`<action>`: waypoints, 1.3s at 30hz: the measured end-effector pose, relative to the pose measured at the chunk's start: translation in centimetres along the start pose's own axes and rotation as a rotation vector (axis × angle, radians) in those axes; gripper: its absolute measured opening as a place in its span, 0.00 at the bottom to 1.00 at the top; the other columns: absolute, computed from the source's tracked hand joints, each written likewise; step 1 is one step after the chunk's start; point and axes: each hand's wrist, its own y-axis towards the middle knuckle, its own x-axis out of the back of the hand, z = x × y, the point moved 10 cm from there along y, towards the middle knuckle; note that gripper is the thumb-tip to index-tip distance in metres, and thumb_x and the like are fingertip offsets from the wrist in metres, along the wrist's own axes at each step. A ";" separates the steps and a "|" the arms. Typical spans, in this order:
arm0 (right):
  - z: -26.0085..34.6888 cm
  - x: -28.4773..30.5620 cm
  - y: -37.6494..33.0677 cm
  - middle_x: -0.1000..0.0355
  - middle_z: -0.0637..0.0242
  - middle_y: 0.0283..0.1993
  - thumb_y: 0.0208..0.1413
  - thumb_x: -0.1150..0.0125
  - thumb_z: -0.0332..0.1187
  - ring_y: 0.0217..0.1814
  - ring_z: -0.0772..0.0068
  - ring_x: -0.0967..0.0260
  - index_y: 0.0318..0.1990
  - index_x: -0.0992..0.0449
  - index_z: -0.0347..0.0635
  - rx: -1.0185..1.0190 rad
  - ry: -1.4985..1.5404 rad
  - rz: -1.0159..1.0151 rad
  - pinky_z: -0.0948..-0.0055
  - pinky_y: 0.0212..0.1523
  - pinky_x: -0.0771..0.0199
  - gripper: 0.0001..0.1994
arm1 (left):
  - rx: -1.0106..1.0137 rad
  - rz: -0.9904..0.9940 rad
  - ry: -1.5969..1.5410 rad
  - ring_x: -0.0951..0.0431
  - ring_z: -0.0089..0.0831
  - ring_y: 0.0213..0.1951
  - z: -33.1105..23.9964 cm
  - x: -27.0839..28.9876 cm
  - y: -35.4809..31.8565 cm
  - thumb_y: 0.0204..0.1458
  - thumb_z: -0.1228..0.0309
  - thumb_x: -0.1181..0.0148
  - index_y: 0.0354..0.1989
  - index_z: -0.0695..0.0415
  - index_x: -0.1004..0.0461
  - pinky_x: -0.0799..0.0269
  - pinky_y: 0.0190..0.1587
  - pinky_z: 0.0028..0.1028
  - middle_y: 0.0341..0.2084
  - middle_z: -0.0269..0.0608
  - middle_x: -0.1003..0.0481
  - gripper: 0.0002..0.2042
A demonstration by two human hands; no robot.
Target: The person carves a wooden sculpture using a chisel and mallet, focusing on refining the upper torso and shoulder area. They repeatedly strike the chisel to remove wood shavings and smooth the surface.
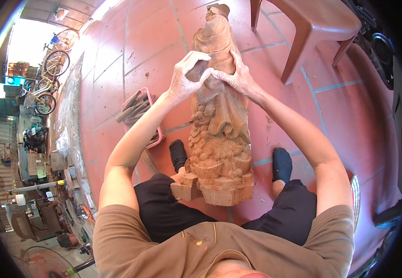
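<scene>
A long reddish-brown wood carving [229, 120] lies between my legs, with draped folds along its far part and knobbly, dusty relief toward its base. Both my hands are on its upper middle. My left hand [188, 76] curves at its left side, fingers and thumb bent around a dark brown patch [197, 70]; whether that is a separate piece or part of the wood I cannot tell. Across the carving, my right hand [238, 79] grips its right edge, fingers pointing away from me. The two thumbs meet over the middle.
Left of the carving a pink basket [151, 99] holds several rod-shaped tools [135, 107]. A brown plastic chair [310, 28] stands at the far right. Bicycles [48, 83] and workshop clutter line the left side, with a fan [45, 263] at lower left. The floor [150, 41] is red tile.
</scene>
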 end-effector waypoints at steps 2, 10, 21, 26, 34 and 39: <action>-0.2 0.1 -0.1 0.48 0.36 0.74 0.39 0.28 0.70 0.79 0.44 0.52 0.74 0.55 0.28 -0.008 -0.034 -0.006 0.53 0.76 0.49 0.67 | 0.017 0.010 -0.027 0.19 0.35 0.43 0.5 0.0 -0.6 0.48 0.79 0.29 0.44 0.60 0.24 0.24 0.47 0.30 0.40 0.43 0.22 0.15; -0.5 0.4 0.8 0.45 0.37 0.73 0.40 0.28 0.69 0.77 0.45 0.49 0.75 0.55 0.30 0.020 -0.005 -0.014 0.55 0.76 0.49 0.66 | 0.249 -0.001 -0.219 0.19 0.25 0.41 3.0 0.9 0.1 0.49 0.78 0.28 0.42 0.59 0.23 0.23 0.45 0.26 0.38 0.36 0.21 0.13; 0.1 0.4 0.5 0.53 0.33 0.75 0.35 0.28 0.73 0.79 0.40 0.55 0.73 0.55 0.23 -0.004 0.076 0.014 0.52 0.77 0.51 0.70 | 0.286 -0.013 -0.238 0.20 0.24 0.41 3.7 1.2 -0.5 0.49 0.79 0.28 0.40 0.60 0.22 0.23 0.45 0.24 0.36 0.37 0.21 0.11; -0.7 0.7 1.1 0.41 0.38 0.71 0.41 0.25 0.64 0.70 0.51 0.36 0.75 0.55 0.31 0.034 -0.025 -0.028 0.59 0.63 0.28 0.64 | 0.186 -0.142 -0.054 0.20 0.24 0.39 3.5 1.2 -0.8 0.50 0.76 0.27 0.40 0.59 0.23 0.24 0.43 0.25 0.35 0.37 0.22 0.11; -0.3 0.6 0.6 0.43 0.37 0.72 0.42 0.27 0.66 0.76 0.47 0.45 0.75 0.54 0.31 0.007 -0.011 -0.016 0.56 0.73 0.43 0.63 | 0.319 -0.094 -0.217 0.21 0.19 0.40 4.7 2.1 -0.6 0.52 0.75 0.29 0.40 0.58 0.22 0.24 0.44 0.23 0.34 0.32 0.21 0.10; 0.6 0.5 0.5 0.45 0.37 0.73 0.43 0.27 0.65 0.77 0.47 0.46 0.74 0.54 0.29 0.051 -0.003 -0.025 0.56 0.73 0.43 0.63 | 0.221 -0.173 -0.101 0.21 0.21 0.40 5.4 1.1 -0.8 0.53 0.77 0.29 0.39 0.57 0.23 0.24 0.43 0.24 0.36 0.32 0.20 0.09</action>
